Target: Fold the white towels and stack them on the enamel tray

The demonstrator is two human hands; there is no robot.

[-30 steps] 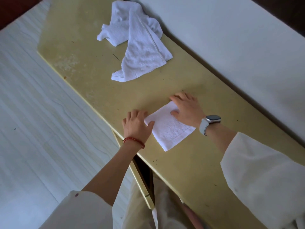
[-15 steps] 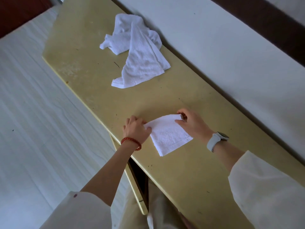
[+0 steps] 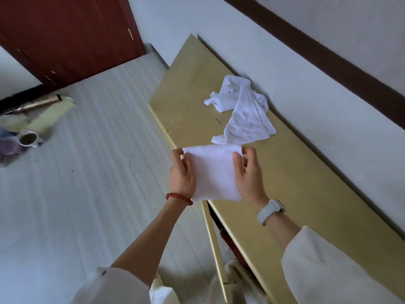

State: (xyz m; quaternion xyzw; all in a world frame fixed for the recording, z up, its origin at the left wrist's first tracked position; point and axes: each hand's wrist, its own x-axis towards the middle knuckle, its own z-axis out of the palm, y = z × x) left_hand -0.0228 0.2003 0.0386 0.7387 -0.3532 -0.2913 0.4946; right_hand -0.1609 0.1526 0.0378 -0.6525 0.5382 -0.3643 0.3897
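A folded white towel (image 3: 213, 172) is lifted off the yellow table (image 3: 306, 183), held between both hands above the table's near edge. My left hand (image 3: 182, 174) grips its left side and my right hand (image 3: 247, 174) grips its right side, thumbs on the top face. A crumpled white towel (image 3: 243, 110) lies unfolded farther along the table by the wall. No enamel tray is in view.
The table runs along a white wall (image 3: 328, 84). Pale floor (image 3: 87, 183) spreads to the left. On the floor at far left lie a metal cup (image 3: 27, 139), a yellowish roll (image 3: 48, 117) and a brass-coloured tube (image 3: 37, 104). A dark red door (image 3: 65, 34) stands beyond.
The folded towel, earlier flat on the table under both hands, is now picked up and held in the air. The camera view has swung up and left, revealing floor and door.
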